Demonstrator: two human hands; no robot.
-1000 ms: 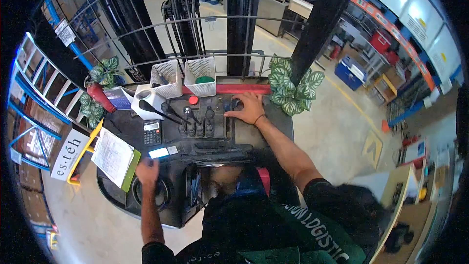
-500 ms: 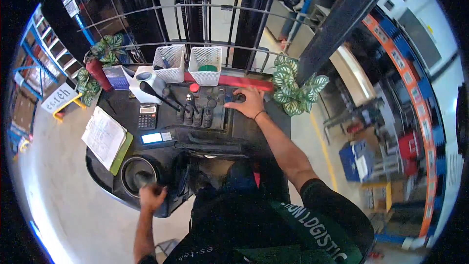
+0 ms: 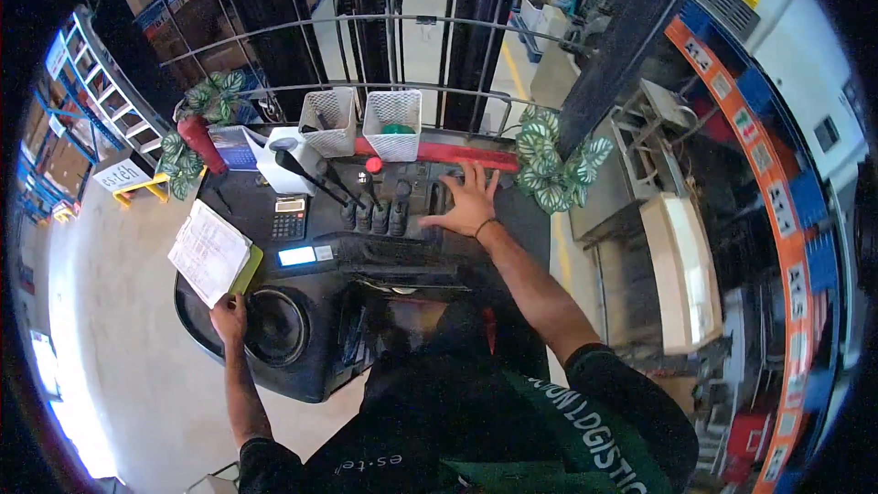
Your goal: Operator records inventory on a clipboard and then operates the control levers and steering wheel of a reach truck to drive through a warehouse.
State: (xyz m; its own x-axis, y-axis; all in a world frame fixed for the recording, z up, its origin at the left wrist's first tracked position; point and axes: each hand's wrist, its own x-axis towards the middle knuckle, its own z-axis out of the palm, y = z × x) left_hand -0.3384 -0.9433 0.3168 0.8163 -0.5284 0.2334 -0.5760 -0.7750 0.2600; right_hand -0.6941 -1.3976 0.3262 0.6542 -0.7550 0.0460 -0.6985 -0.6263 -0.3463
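My left hand [image 3: 229, 318] is curled at the left rim of the black steering wheel [image 3: 304, 325], close to the lower corner of a green clipboard [image 3: 249, 272] with papers. Its fingers look closed on the wheel; the exact grip is hidden. My right hand [image 3: 468, 206] is spread over the right part of the dark console [image 3: 508, 247], holding nothing. Its thumb points toward a row of black control levers [image 3: 375, 212]. A red button [image 3: 373, 165] sits behind these levers. To their left lie a calculator [image 3: 290, 218] and a small lit display [image 3: 297, 256].
Two white mesh baskets [image 3: 393, 123] stand at the console's back, beside a red bar [image 3: 466, 154]. Leafy plants [image 3: 558, 160] flank the console. Beyond the wire guard [image 3: 425, 18] rise mast columns. Orange-and-blue racking [image 3: 745, 123] is on the right; a ladder [image 3: 105, 82] is far left.
My left hand has moved around the wheel from its near side to its left rim. My right hand's fingers have opened and spread. The surroundings beyond the console have shifted.
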